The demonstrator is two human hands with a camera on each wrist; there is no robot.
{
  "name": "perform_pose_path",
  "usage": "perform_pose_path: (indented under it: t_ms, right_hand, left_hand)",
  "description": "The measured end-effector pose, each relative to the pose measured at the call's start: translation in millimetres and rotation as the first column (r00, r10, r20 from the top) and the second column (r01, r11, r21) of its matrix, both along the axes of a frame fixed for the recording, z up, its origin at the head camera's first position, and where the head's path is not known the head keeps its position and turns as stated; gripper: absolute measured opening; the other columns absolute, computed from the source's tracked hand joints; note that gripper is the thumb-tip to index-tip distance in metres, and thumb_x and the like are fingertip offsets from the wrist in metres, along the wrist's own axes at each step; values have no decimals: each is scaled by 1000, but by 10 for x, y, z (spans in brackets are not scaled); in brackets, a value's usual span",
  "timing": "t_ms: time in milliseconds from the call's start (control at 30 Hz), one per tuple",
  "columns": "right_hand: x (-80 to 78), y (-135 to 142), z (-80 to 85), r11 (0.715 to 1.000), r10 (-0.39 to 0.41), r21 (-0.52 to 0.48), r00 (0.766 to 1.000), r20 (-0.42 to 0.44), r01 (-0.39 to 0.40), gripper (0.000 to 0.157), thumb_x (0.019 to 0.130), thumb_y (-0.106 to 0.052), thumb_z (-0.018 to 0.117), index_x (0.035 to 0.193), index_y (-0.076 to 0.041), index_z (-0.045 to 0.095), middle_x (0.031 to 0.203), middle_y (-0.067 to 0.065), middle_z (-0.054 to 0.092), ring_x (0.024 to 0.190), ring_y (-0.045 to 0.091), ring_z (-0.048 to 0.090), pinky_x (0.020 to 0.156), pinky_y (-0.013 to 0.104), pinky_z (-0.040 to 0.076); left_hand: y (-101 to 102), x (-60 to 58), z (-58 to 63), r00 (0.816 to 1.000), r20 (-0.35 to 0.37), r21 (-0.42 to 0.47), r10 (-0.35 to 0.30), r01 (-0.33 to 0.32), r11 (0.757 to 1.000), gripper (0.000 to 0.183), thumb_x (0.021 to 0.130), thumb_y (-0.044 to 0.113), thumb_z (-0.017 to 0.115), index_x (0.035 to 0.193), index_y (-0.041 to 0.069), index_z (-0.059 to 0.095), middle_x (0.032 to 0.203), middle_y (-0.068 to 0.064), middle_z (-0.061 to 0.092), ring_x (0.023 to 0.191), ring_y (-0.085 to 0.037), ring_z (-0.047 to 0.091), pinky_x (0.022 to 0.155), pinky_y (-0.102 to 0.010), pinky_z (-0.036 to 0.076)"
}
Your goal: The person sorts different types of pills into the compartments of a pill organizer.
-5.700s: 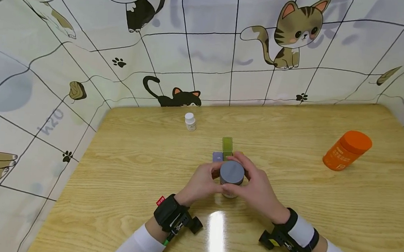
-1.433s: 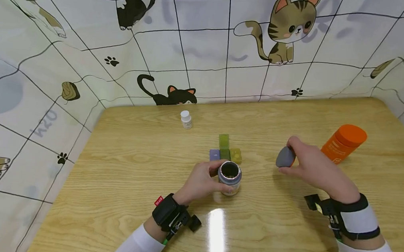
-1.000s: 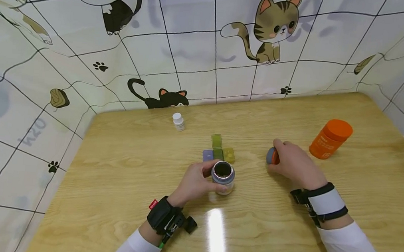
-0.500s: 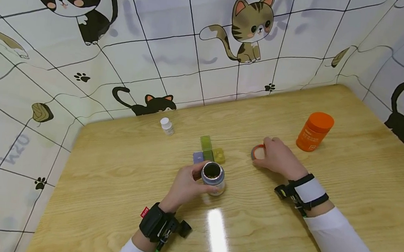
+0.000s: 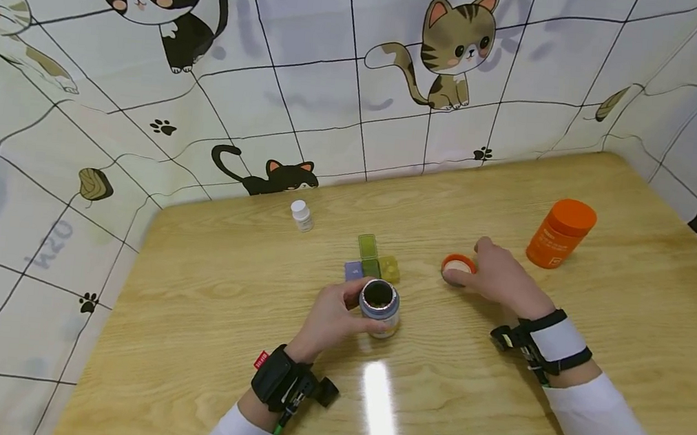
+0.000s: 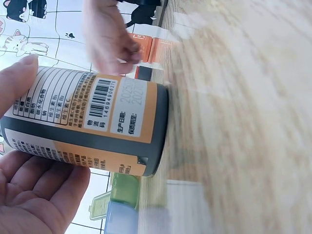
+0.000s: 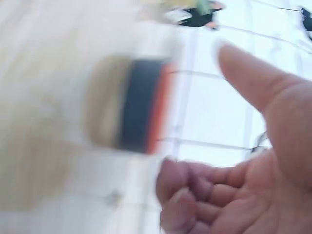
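Note:
My left hand (image 5: 330,316) grips an uncapped grey bottle (image 5: 380,310) that stands upright on the table, its dark mouth facing up. In the left wrist view the bottle's orange-and-white label (image 6: 80,109) lies between thumb and fingers. A grey screw cap (image 5: 458,260) with an orange inner rim lies inside-up on the wood. Close beside it is my right hand (image 5: 505,279). The right wrist view, somewhat blurred, shows a gap between the cap (image 7: 139,105) and the right hand (image 7: 292,141), its thumb extended and fingers loosely bent, holding nothing.
Just behind the bottle sits a small pill box with purple (image 5: 353,271), green (image 5: 368,248) and yellow (image 5: 389,269) compartments; the green lid is raised. A small white bottle (image 5: 301,216) stands near the back edge, an orange jar (image 5: 561,234) at the right.
Both hands were on the capped bottle; the cap has come off. My right hand carried it rightward, turned it over, laid it on the table and let go. The left hand kept its grip.

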State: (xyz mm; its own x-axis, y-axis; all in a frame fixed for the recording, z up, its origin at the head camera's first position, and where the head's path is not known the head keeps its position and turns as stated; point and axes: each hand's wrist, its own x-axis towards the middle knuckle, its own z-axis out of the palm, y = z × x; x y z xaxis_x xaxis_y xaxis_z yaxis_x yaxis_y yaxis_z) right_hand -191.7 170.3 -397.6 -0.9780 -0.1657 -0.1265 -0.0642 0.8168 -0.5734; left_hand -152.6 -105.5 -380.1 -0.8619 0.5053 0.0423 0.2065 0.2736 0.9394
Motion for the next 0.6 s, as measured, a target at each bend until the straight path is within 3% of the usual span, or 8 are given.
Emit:
perform_pose_path:
  t_ms: [133,233,367,467,600]
  right_hand:
    - [130,-165,217,982,44,-178,993,-113,-64,52,90,-32,60,117,9,44,86,12,53,77,24,51,64,35,45]
    - [235,-368,263,919,179,-319,966,-186,-231,51,86,-25,66,122,4,45,106,14,56,98,25,52,83,43,47]
    - [316,-604,145,830,340,-390,916,-215,-400,67,78,-25,75,129,3,42,125,19,50,114,28,45,93,47,41]
    - [325,-732,23,805,383,-396,896,-225,-443,68,75,-28,77,128,-1,45,123,15,51,114,26,46,93,46,41]
    - [303,-840,-94,810,377,-380,893,-244,-446,61,73,-31,79,121,-10,50,111,4,57,103,18,51,86,42,45]
  left_hand:
    - [19,-16,14,1000,-2,-13,-13,13,1000,50,70,3,78,116,2,59,111,-10,63,104,-18,55,90,-28,43]
    - [21,-31,-6,1000,-3,4,-23,23,1000,50,70,4,77,116,2,59,111,-11,62,104,-19,55,90,-29,43]
    - [-4,-95,-189,1000,-4,18,-19,19,1000,53,70,9,79,118,9,60,113,-6,62,105,-15,54,91,-30,43]
    - [-36,-149,-341,1000,-11,4,-13,13,1000,56,69,13,81,121,13,59,116,-2,61,106,-11,53,91,-30,42]
    - [-74,-153,-393,998,-58,-52,-12,9,999,55,70,15,80,121,12,59,116,-1,62,106,-8,52,92,-29,42]
